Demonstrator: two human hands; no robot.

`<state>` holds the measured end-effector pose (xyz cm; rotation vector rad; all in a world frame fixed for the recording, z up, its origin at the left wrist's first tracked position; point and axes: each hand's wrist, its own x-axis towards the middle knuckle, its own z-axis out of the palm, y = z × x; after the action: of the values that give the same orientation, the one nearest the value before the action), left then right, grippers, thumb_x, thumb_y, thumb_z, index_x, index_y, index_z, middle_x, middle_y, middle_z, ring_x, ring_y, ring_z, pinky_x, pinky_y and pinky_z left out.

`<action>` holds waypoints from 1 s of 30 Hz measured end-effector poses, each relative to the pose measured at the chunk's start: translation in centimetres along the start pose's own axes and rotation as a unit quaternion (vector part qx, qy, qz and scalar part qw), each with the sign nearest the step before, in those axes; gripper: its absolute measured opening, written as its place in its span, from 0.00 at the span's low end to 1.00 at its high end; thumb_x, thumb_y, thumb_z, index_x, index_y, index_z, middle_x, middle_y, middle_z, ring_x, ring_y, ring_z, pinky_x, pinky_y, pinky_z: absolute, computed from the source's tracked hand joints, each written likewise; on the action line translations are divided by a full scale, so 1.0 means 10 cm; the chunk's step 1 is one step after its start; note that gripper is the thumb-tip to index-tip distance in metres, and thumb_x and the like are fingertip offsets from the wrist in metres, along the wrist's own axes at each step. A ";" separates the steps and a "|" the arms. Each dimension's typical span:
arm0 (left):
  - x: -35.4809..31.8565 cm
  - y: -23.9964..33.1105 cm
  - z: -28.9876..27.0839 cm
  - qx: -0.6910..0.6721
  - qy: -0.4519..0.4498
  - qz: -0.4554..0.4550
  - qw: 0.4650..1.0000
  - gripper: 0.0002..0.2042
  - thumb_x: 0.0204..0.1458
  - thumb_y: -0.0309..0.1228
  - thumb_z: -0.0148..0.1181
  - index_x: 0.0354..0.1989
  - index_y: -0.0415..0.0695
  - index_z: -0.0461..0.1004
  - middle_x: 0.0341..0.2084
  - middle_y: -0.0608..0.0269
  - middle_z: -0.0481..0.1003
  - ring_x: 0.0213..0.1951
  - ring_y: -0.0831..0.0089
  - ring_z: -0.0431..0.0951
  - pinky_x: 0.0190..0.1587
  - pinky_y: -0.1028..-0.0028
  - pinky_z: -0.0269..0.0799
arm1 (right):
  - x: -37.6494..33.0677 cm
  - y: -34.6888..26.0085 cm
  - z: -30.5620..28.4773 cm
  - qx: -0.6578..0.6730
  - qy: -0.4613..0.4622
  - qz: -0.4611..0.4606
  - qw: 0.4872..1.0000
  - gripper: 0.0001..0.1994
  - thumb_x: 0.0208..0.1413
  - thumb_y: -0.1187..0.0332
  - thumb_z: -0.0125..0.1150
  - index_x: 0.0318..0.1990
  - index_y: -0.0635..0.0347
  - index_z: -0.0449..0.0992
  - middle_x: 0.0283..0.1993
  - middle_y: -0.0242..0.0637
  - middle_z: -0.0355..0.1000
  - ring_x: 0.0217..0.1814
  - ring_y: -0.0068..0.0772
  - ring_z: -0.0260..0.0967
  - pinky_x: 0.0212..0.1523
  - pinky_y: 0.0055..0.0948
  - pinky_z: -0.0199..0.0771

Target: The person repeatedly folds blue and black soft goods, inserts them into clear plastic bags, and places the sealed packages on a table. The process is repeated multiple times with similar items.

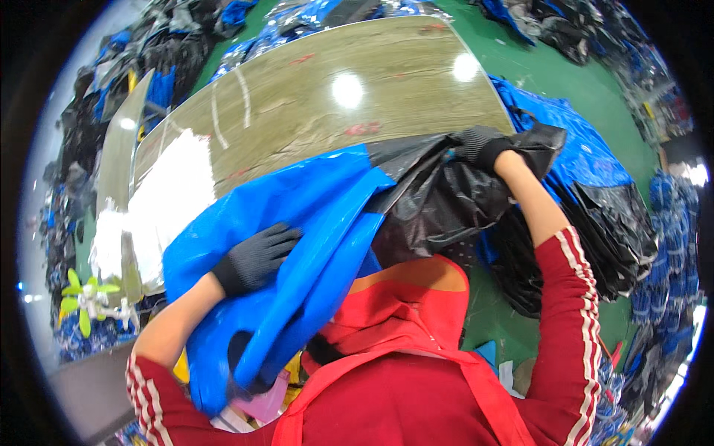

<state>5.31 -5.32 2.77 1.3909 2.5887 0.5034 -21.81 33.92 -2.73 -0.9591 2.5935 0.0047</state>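
Observation:
A large blue and black plastic sheet [297, 193] drapes over the near edge of the table, its blue part on the left and its black part on the right. My left hand [256, 260], in a dark knit glove, lies flat on the blue part with the fingers stretched out. Gathered folds of the black part are in my right hand [480, 145], gloved alike, by the table's near right corner. Its fingers curl into the material and are partly hidden. The blue end hangs down at the left beside my red apron [401, 316].
The glossy wood-patterned tabletop [297, 97] stretches away ahead. Right of it lies a stack of blue and black sheets [587, 163] on the green floor [520, 59]. A small green-bladed fan [85, 301] stands at the left. Piles of dark and blue material [175, 44] line the far left.

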 end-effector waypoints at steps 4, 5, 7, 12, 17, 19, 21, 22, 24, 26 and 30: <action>-1.98 0.68 -0.10 -0.044 -0.090 -0.409 0.907 0.23 0.61 0.33 0.51 0.65 0.46 0.61 0.61 0.52 0.65 0.63 0.59 0.63 0.65 0.61 0.57 | 0.07 -0.06 -0.03 -0.004 -0.024 0.029 0.999 0.24 0.53 0.45 0.55 0.51 0.50 0.77 0.50 0.46 0.75 0.53 0.53 0.71 0.54 0.46 0.69; -2.30 0.80 0.11 -0.300 0.101 -0.607 0.729 0.24 0.57 0.33 0.55 0.63 0.47 0.64 0.60 0.51 0.66 0.63 0.56 0.63 0.64 0.62 0.58 | 0.08 -0.07 -0.02 -0.009 -0.030 0.046 0.998 0.27 0.52 0.40 0.54 0.49 0.49 0.78 0.49 0.46 0.75 0.53 0.52 0.71 0.54 0.47 0.69; -2.85 1.09 0.43 -0.001 -0.138 -0.531 0.836 0.24 0.56 0.30 0.56 0.62 0.46 0.65 0.59 0.48 0.66 0.62 0.53 0.64 0.63 0.61 0.59 | 0.11 -0.06 0.03 -0.014 -0.020 0.062 0.998 0.27 0.52 0.40 0.54 0.49 0.50 0.78 0.49 0.48 0.75 0.54 0.52 0.71 0.55 0.47 0.69; -3.05 1.36 1.16 0.104 0.223 -0.588 0.771 0.30 0.52 0.36 0.60 0.63 0.39 0.60 0.58 0.46 0.65 0.60 0.51 0.65 0.63 0.58 0.57 | 0.11 -0.03 0.09 -0.007 -0.020 0.093 0.995 0.29 0.54 0.40 0.54 0.55 0.52 0.73 0.52 0.49 0.73 0.55 0.54 0.70 0.56 0.47 0.67; -3.06 0.78 1.07 -0.180 0.616 -0.534 0.551 0.23 0.57 0.37 0.55 0.59 0.41 0.64 0.56 0.51 0.68 0.57 0.58 0.67 0.61 0.61 0.60 | -0.11 -0.07 0.05 -0.003 0.038 0.088 0.995 0.28 0.54 0.41 0.53 0.55 0.50 0.74 0.52 0.50 0.73 0.54 0.55 0.70 0.55 0.47 0.68; -3.11 0.29 1.12 -0.366 0.685 -0.397 0.488 0.13 0.55 0.33 0.54 0.45 0.42 0.76 0.45 0.59 0.75 0.48 0.68 0.72 0.54 0.67 0.66 | -0.22 -0.09 0.06 0.004 0.066 0.129 0.989 0.28 0.54 0.40 0.52 0.55 0.47 0.74 0.52 0.49 0.73 0.54 0.57 0.70 0.54 0.47 0.68; -3.08 -0.11 1.30 -0.269 0.619 -0.509 0.535 0.07 0.50 0.30 0.59 0.31 0.40 0.80 0.32 0.64 0.78 0.35 0.72 0.74 0.44 0.71 0.68 | -0.29 -0.08 0.08 -0.052 0.117 0.092 0.988 0.28 0.54 0.37 0.49 0.55 0.42 0.74 0.51 0.48 0.74 0.53 0.55 0.71 0.53 0.44 0.69; -3.09 -0.17 1.32 -0.266 0.593 -0.554 0.520 0.09 0.47 0.30 0.62 0.34 0.38 0.80 0.34 0.62 0.78 0.37 0.71 0.74 0.45 0.71 0.68 | -0.31 -0.07 0.09 -0.014 0.103 0.094 0.990 0.25 0.55 0.42 0.50 0.56 0.39 0.74 0.53 0.47 0.73 0.55 0.54 0.70 0.55 0.43 0.67; -2.86 -0.24 1.26 -0.220 0.543 -0.617 0.525 0.23 0.43 0.33 0.67 0.48 0.35 0.75 0.42 0.53 0.77 0.43 0.64 0.75 0.51 0.68 0.67 | -0.29 -0.05 0.13 0.009 0.088 0.100 0.991 0.23 0.56 0.43 0.51 0.56 0.38 0.74 0.53 0.47 0.73 0.55 0.53 0.70 0.55 0.43 0.67; -2.43 -0.05 0.94 0.135 0.324 -0.766 0.538 0.28 0.49 0.33 0.61 0.59 0.37 0.66 0.57 0.44 0.68 0.56 0.53 0.68 0.61 0.61 0.59 | -0.25 -0.06 0.16 -0.007 0.024 0.132 0.991 0.26 0.55 0.39 0.49 0.54 0.43 0.76 0.50 0.47 0.75 0.52 0.54 0.72 0.53 0.45 0.69; -0.76 0.15 0.17 0.311 0.430 -0.446 0.721 0.28 0.54 0.40 0.54 0.62 0.40 0.63 0.63 0.45 0.60 0.64 0.46 0.58 0.67 0.55 0.49 | -0.17 -0.16 0.06 -0.030 0.001 0.137 0.990 0.32 0.53 0.34 0.47 0.48 0.51 0.79 0.48 0.49 0.76 0.51 0.53 0.73 0.51 0.47 0.71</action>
<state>11.17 -10.46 1.64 -0.4193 3.9063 0.0694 -19.45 33.85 -2.49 -0.6147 2.7195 0.1560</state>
